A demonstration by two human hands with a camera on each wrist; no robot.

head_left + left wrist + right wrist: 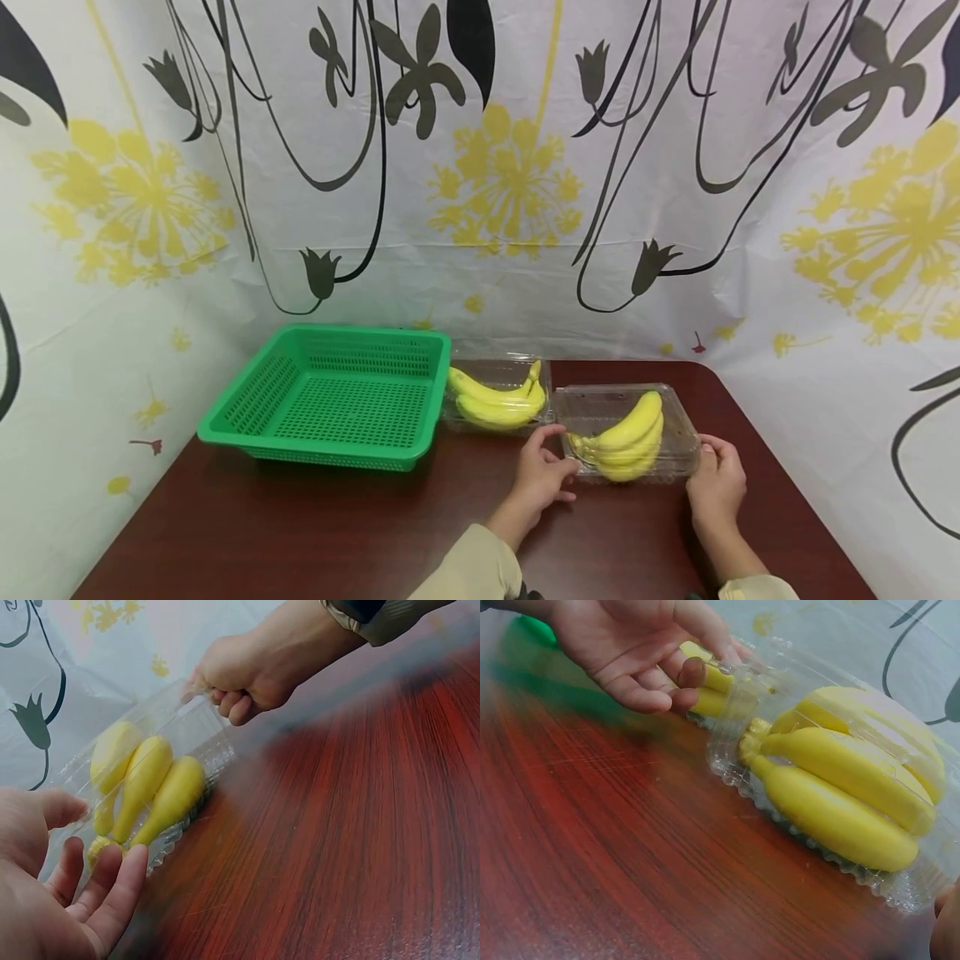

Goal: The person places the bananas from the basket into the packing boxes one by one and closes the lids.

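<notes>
A clear plastic clamshell box (682,433) holding a bunch of bananas (626,442) lies at the right of the table. My right hand (716,487) grips its right edge; in the left wrist view the right hand (247,675) has its fingers curled there. At the box's left end, my left hand (543,475) pinches the corner with thumb and forefinger, while its other fingers (124,889) hang bent just off the side. The right wrist view shows the bananas (832,802) through the plastic, with the left hand (645,649) at the stem end.
A second clear box (517,367) with bananas (498,400) stands just left of the first. Farther left is a green plastic basket (322,454) with slotted walls. A patterned cloth (517,283) hangs behind the dark wooden table (337,533).
</notes>
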